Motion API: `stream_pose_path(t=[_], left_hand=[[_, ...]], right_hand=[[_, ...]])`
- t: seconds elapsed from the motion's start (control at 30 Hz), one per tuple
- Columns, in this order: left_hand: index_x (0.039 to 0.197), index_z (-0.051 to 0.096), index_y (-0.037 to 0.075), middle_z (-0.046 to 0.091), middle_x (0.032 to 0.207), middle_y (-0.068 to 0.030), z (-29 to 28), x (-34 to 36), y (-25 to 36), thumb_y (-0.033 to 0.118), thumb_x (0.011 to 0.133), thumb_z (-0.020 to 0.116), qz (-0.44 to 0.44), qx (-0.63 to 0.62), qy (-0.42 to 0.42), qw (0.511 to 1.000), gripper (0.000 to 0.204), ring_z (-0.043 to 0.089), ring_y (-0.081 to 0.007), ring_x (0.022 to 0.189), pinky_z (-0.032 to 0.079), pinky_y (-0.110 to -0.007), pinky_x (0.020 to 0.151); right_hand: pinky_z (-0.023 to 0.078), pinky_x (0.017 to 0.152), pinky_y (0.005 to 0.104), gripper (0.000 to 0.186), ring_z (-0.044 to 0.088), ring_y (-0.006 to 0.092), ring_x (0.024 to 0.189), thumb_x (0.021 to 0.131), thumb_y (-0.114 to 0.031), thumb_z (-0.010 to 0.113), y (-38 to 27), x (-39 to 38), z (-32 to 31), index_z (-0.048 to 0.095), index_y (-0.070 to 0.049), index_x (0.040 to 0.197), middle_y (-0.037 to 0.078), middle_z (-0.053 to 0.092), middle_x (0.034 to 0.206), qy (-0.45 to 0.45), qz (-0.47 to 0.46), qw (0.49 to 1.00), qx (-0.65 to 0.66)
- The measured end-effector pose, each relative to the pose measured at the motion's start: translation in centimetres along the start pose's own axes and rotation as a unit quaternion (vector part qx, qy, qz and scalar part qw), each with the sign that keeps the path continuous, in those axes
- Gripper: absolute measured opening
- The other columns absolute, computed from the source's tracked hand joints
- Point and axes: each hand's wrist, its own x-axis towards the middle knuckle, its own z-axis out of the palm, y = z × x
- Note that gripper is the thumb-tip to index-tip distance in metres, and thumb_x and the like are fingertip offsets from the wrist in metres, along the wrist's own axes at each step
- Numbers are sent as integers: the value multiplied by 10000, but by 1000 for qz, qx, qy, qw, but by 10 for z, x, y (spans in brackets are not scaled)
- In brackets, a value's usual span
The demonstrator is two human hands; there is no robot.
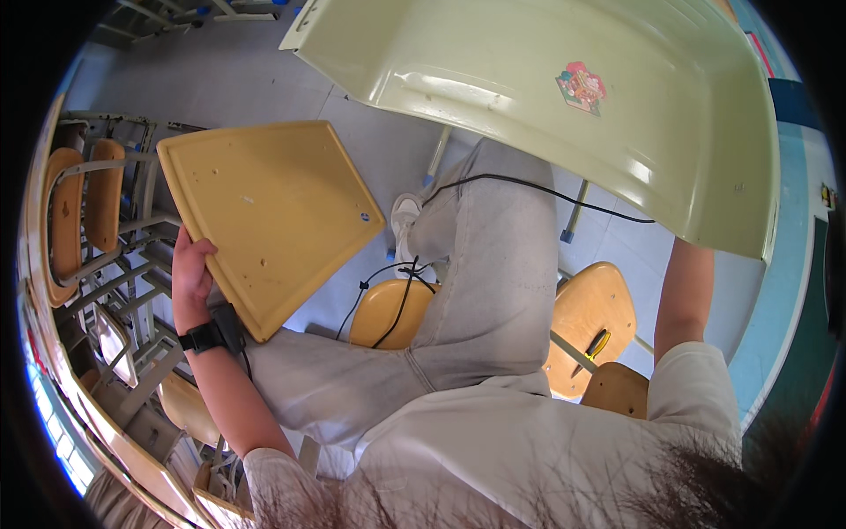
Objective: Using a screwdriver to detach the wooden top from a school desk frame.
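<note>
My left hand [190, 269] grips the left edge of a yellow wood-coloured desktop board [273, 220], thumb over its top face. The board is tilted, with small holes and a small blue mark on it. A black band [204, 338] is around my left wrist. On the right, a pale green metal desk tray [493, 79] with a red sticker [582, 87] is raised over my leg. My right forearm [686, 295] reaches up behind the tray's lower right corner, which hides the hand and fingers.
A tool with yellow and black handles [597, 344] lies on a wooden chair seat [608, 300]. A black cable [538, 187] crosses my leg; another wooden seat [388, 310] is between my legs. Stacked chairs [106, 194] crowd the left. A blue-and-white wall stands at the right.
</note>
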Motion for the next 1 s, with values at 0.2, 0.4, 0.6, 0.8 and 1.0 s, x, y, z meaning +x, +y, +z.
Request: stream_pose_path(t=[0.2,0.4,0.6,0.8,1.0], left_hand=[[1390,430,-34,592,1265,-179,-3,-2,1,-144,704,428,12,13,-1,1000,694,609,-304,1151,510,-385,983],[1373,439,-32,596,1246,-170,2,-1,-1,-141,707,429,3,3,2,1000,675,615,-297,1141,510,-382,983],[1389,432,-25,590,1274,-170,-1,-2,2,-142,709,433,4,17,5,1000,690,617,-299,1155,523,-380,976],[1384,434,-15,590,1272,-164,1,-1,3,-151,707,428,4,5,2,1000,691,616,-301,1167,533,-387,970],[1381,436,-15,588,1276,-162,-3,-1,-1,-164,696,423,3,13,16,1000,701,613,-303,1169,522,-392,986]], right_hand=[[526,892,397,389,652,250,997,1024,-327,424,4,2,3,605,-20,1179,91,670,1090,-5,7,1000,1],[526,886,394,389,652,247,990,1025,-328,425,-1,-2,4,605,-19,1176,89,670,1084,-5,5,1000,-13],[527,881,391,388,652,245,983,1026,-330,425,5,1,6,605,-19,1174,88,670,1077,-10,14,1000,-14],[527,876,389,388,652,242,977,1027,-331,426,6,2,3,605,-19,1171,86,670,1070,-7,10,1000,-15],[528,870,386,388,652,240,970,1028,-332,426,10,-1,0,606,-18,1168,84,670,1063,-1,6,1000,-9]])
